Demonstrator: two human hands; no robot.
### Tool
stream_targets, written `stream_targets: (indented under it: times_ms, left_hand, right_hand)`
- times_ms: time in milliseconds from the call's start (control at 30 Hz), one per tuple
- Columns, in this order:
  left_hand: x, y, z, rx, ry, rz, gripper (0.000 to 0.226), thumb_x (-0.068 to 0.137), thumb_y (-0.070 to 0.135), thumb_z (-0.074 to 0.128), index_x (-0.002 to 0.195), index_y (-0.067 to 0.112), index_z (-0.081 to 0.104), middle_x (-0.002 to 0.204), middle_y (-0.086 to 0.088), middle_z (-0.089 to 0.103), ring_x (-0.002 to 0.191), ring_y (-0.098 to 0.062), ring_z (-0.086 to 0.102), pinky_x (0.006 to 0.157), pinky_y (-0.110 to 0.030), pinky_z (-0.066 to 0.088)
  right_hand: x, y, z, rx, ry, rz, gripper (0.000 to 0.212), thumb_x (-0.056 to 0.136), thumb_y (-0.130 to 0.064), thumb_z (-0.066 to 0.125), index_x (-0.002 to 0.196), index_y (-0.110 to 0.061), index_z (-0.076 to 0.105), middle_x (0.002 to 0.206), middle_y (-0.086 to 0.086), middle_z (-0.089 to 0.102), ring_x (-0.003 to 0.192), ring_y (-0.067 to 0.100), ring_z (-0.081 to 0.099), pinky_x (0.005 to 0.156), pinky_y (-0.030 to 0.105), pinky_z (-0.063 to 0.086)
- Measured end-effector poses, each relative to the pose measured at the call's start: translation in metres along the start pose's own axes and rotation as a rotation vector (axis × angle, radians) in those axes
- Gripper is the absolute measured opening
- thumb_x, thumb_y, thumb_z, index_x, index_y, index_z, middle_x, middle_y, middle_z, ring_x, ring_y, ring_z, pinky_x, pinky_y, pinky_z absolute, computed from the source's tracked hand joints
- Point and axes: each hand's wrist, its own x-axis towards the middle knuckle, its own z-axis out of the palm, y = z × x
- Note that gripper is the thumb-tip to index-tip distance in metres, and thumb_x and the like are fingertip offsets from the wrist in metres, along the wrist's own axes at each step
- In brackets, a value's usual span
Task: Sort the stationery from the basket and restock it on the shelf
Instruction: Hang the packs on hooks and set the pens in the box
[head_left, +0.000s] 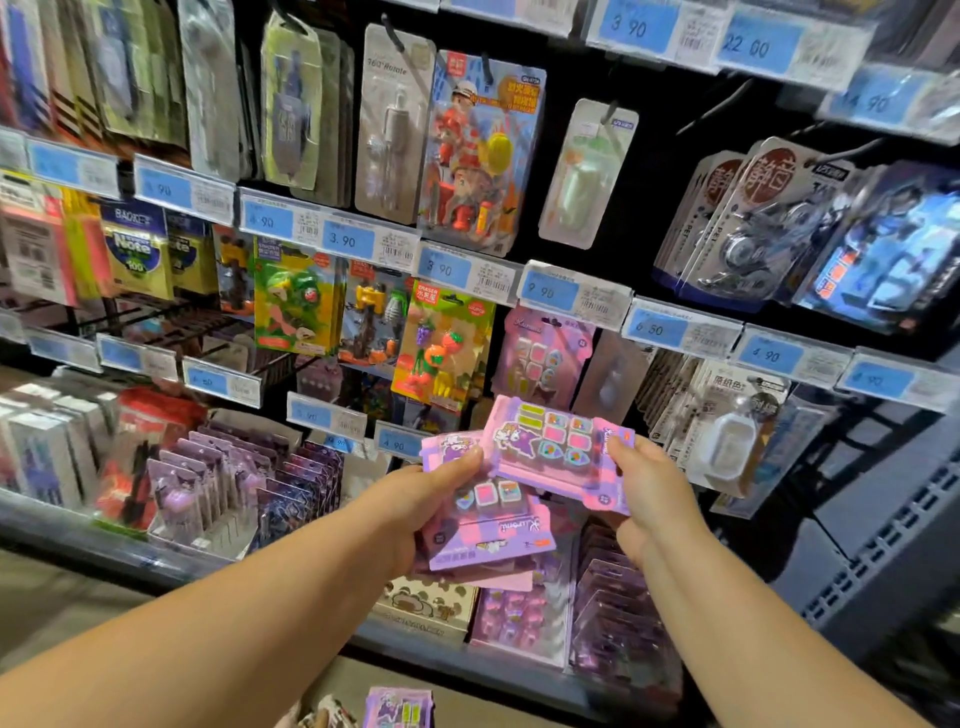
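At the bottom edge of the view lies a purple pack (397, 706). It is cut off and blurred, so I cannot tell what it rests in. Above it, both bare forearms reach forward.

The left hand (418, 504) grips a stack of pink-purple eraser packs (488, 530), with the thumb pressed on the top of the stack and the fingers curled under it. The right hand (649, 493) pinches the right edge of a single pack (556, 447) of the same kind. This pack is face up, tilted, and overlaps the upper part of the stack.

Behind the hands stands the shelf (104, 545), with purple packs standing in rows on its lower level. Higher, just above the single pack, a matching pack (540, 358) hangs beside a fruit eraser pack (441, 348). Blue price labels (550, 293) run along the rails.
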Motion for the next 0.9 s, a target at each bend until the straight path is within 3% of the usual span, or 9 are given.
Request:
stream_targets:
  times_ms: [67, 167, 333, 467, 567, 667, 733, 833, 900]
  left_hand:
    - [-0.002, 0.001, -0.001, -0.041, 0.023, -0.024, 0.025, 0.091, 0.039, 0.062, 0.095, 0.015, 0.070, 0.036, 0.004, 0.025, 0.026, -0.007, 0.022, 0.031, -0.010, 0.021]
    - [0.001, 0.002, -0.005, -0.054, 0.053, -0.024, 0.030, 0.091, 0.040, 0.063, 0.100, 0.014, 0.072, 0.040, 0.006, 0.023, 0.033, -0.008, 0.022, 0.034, -0.011, 0.024]
    - [0.004, -0.002, -0.007, 0.073, 0.022, -0.007, 0.040, 0.086, 0.049, 0.065, 0.097, 0.010, 0.069, 0.061, -0.002, 0.041, 0.037, -0.011, 0.022, 0.036, -0.013, 0.022]
    - [-0.002, -0.004, 0.002, 0.198, 0.008, -0.029, 0.042, 0.088, 0.048, 0.063, 0.086, 0.009, 0.048, 0.043, -0.001, 0.030, 0.031, -0.012, 0.028, 0.033, -0.012, 0.022]
    - [-0.008, -0.003, 0.006, 0.207, -0.017, -0.042, 0.040, 0.089, 0.046, 0.064, 0.087, 0.009, 0.050, 0.040, 0.000, 0.031, 0.032, -0.011, 0.026, 0.034, -0.013, 0.021]
    - [-0.011, -0.004, 0.010, 0.147, -0.040, -0.060, 0.034, 0.089, 0.039, 0.066, 0.084, 0.008, 0.051, 0.041, -0.002, 0.031, 0.030, -0.012, 0.026, 0.034, -0.011, 0.023]
    - [-0.011, -0.005, 0.013, 0.096, -0.031, -0.057, 0.033, 0.090, 0.036, 0.066, 0.086, 0.008, 0.049, 0.044, -0.003, 0.031, 0.029, -0.012, 0.027, 0.034, -0.011, 0.025]
    - [-0.010, -0.005, 0.018, -0.020, 0.022, -0.053, 0.031, 0.091, 0.034, 0.066, 0.084, 0.008, 0.050, 0.040, -0.003, 0.033, 0.026, -0.013, 0.033, 0.035, -0.014, 0.034]
    - [-0.008, -0.005, 0.019, -0.091, 0.047, -0.041, 0.030, 0.090, 0.035, 0.068, 0.089, 0.007, 0.057, 0.040, -0.003, 0.045, 0.029, -0.015, 0.044, 0.040, -0.021, 0.043]
  right_hand:
    - [0.004, -0.005, -0.008, -0.011, 0.018, -0.021, 0.020, 0.103, -0.014, 0.044, 0.093, -0.015, 0.062, 0.068, -0.004, 0.070, 0.045, 0.009, 0.064, 0.038, 0.019, 0.047]
    - [0.006, -0.012, -0.021, -0.071, -0.016, -0.060, 0.021, 0.102, -0.017, 0.048, 0.091, -0.022, 0.065, 0.071, -0.006, 0.073, 0.053, 0.006, 0.067, 0.044, 0.017, 0.049]
    - [-0.004, -0.012, -0.023, -0.325, -0.220, -0.063, 0.019, 0.097, -0.013, 0.055, 0.107, -0.014, 0.071, 0.090, 0.008, 0.076, 0.081, 0.024, 0.073, 0.073, 0.037, 0.059]
    - [-0.009, -0.010, -0.019, -0.481, -0.294, -0.070, 0.016, 0.095, -0.017, 0.059, 0.102, -0.019, 0.073, 0.090, 0.006, 0.076, 0.085, 0.023, 0.074, 0.081, 0.041, 0.058]
    - [-0.008, -0.010, -0.020, -0.498, -0.264, -0.075, 0.012, 0.092, -0.018, 0.064, 0.099, -0.020, 0.074, 0.090, 0.005, 0.076, 0.084, 0.022, 0.074, 0.082, 0.043, 0.058]
    - [-0.002, -0.005, -0.021, -0.428, -0.112, -0.075, 0.031, 0.083, -0.019, 0.075, 0.113, -0.016, 0.067, 0.101, 0.007, 0.071, 0.089, 0.024, 0.072, 0.081, 0.042, 0.059]
    - [-0.002, -0.001, -0.017, -0.243, -0.023, -0.029, 0.038, 0.081, -0.021, 0.077, 0.114, -0.013, 0.061, 0.102, 0.010, 0.068, 0.089, 0.027, 0.070, 0.075, 0.037, 0.056]
    - [-0.008, 0.004, -0.009, 0.064, -0.096, 0.090, 0.023, 0.079, -0.016, 0.072, 0.095, -0.003, 0.062, 0.081, 0.012, 0.072, 0.070, 0.026, 0.069, 0.066, 0.034, 0.052]
    - [-0.019, 0.007, -0.001, 0.103, -0.235, 0.137, 0.010, 0.084, -0.006, 0.067, 0.093, -0.004, 0.064, 0.078, 0.011, 0.073, 0.063, 0.021, 0.070, 0.060, 0.033, 0.056]
